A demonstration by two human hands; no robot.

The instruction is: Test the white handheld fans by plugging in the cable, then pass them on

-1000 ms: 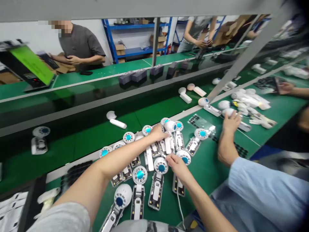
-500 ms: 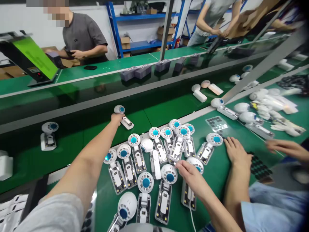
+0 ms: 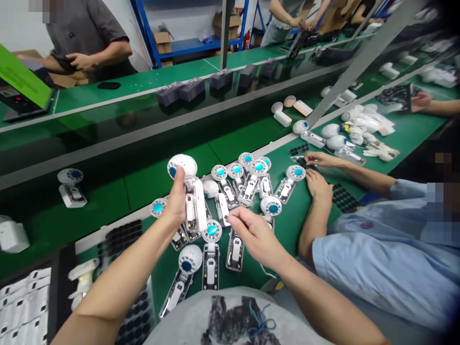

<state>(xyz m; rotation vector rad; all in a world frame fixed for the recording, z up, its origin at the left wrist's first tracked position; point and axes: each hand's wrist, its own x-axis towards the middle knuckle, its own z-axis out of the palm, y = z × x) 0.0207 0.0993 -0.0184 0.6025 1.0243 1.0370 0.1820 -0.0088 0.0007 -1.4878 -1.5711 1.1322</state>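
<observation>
My left hand (image 3: 176,203) is closed around a white folding device with a round, slotted fan-like head (image 3: 186,165) and a narrow oblong body, raised above the bench. Thumb and fingers of my right hand (image 3: 257,237) are pinched together to the right of it, with a small tip just showing at the fingertips. A thin white cable (image 3: 266,271) comes out below this hand, and its path inside the grip is hidden. Several similar devices with blue centres and clear-cased bodies lie around both hands, among them one near my lap (image 3: 211,266) and one farther back (image 3: 247,187).
A co-worker's hands (image 3: 318,184) rest on the bench at right near sheets of black round pads (image 3: 345,197). Another such sheet (image 3: 136,311) lies by my left forearm. Beyond the bench runs a green conveyor (image 3: 143,184) carrying a device (image 3: 73,189). A slanted metal post (image 3: 345,79) rises at right.
My left hand has come back from the conveyor with the device, now over the bench. My right hand stays pinched near the devices. The co-worker's second hand has reached forward to the black pads.
</observation>
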